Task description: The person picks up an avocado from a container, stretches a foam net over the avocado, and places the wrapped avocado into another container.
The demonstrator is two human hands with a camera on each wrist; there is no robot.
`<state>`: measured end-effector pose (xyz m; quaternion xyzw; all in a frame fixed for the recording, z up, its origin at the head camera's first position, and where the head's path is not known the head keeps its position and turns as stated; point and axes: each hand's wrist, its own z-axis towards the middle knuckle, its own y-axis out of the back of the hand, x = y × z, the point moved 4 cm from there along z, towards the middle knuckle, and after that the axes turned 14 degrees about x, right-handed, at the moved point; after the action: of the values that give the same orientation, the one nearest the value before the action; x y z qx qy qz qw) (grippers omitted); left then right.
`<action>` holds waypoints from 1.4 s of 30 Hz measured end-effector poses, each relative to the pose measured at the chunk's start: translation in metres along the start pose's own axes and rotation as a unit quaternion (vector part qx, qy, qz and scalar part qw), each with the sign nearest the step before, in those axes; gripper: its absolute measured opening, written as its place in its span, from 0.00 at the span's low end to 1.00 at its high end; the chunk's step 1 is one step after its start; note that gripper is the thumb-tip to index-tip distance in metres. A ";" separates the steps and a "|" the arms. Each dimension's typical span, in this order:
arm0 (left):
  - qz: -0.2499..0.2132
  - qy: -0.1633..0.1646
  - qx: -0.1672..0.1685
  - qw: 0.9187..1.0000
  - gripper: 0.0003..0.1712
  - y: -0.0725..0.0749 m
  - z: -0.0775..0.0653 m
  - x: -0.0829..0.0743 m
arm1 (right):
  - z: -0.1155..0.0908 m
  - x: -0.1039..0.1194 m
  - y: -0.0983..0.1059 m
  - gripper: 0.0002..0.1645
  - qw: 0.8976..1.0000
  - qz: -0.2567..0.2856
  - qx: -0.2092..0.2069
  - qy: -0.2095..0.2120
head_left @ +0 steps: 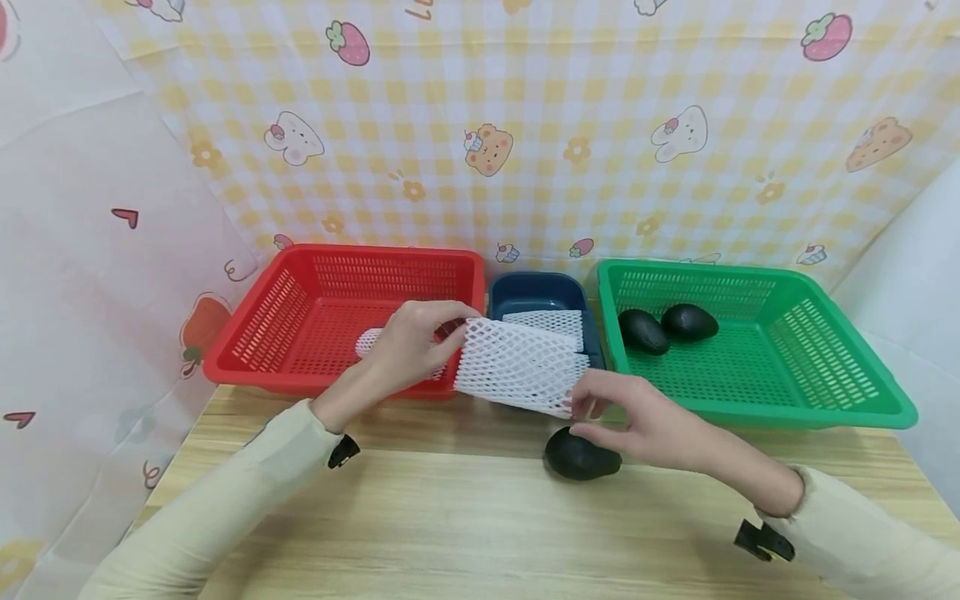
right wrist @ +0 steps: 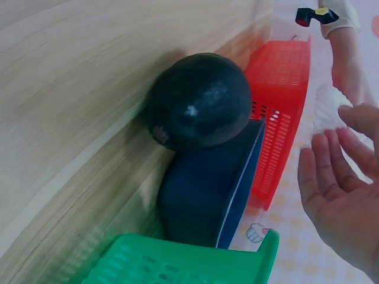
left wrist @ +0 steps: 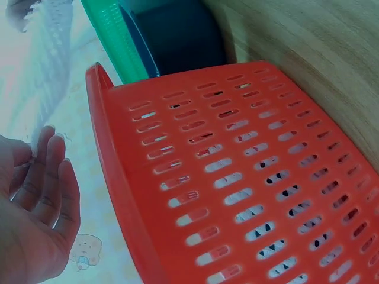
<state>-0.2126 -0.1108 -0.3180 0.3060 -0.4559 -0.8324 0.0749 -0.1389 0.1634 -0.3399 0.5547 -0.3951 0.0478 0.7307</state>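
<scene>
Between left fingers (head_left: pixel 450 311) and right fingers (head_left: pixel 606 385) lies white foam netting (head_left: pixel 517 364).

Yellow-checked backdrop (head_left: pixel 555 87), pink strawberry print (head_left: pixel 352 44), wooden table (head_left: pixel 420 525)

Bright, soft head view here, netting (left wrist: pixel 50 59) washing out pale in the left wrist view, avocado (right wrist: pixel 198 100) glinting in the right.
</scene>
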 end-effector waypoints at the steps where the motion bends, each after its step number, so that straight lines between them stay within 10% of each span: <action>1: -0.002 -0.002 -0.001 1.000 0.16 0.000 0.000 -0.001 | 0.000 -0.001 -0.003 0.16 1.000 -0.006 0.022 -0.005; 9: -0.009 -0.005 -0.008 1.000 0.15 0.001 0.001 -0.005 | -0.003 -0.009 -0.024 0.30 0.979 -0.081 0.160 -0.095; 42: -0.021 0.000 0.021 1.000 0.15 -0.007 0.000 -0.008 | -0.006 -0.025 -0.038 0.42 0.959 -0.097 0.215 -0.160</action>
<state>-0.2047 -0.1039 -0.3199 0.3167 -0.4665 -0.8243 0.0515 -0.1336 0.1635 -0.3855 0.7347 -0.4313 -0.0287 0.5228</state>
